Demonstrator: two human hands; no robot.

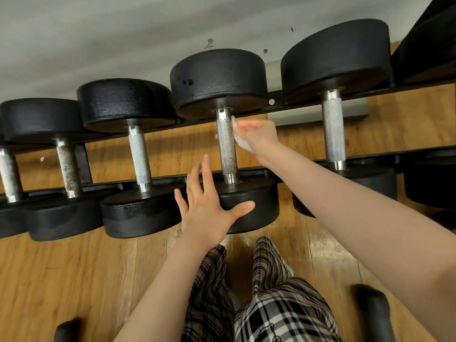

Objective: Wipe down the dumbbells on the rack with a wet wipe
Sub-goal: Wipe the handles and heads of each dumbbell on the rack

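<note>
While my right hand [259, 134] squeezes the white wet wipe [240, 140] against the silver handle of the middle dumbbell [225, 149], my left hand [209, 206] lies flat with fingers spread wide on that dumbbell's near black end. It sits across the rack [308, 107] rails. More dumbbells [138, 154] stand on both sides, close by.

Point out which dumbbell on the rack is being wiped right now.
The dumbbell third from the right: the right hand holds the wet wipe against its handle, and the left hand rests on its near weight.
</note>
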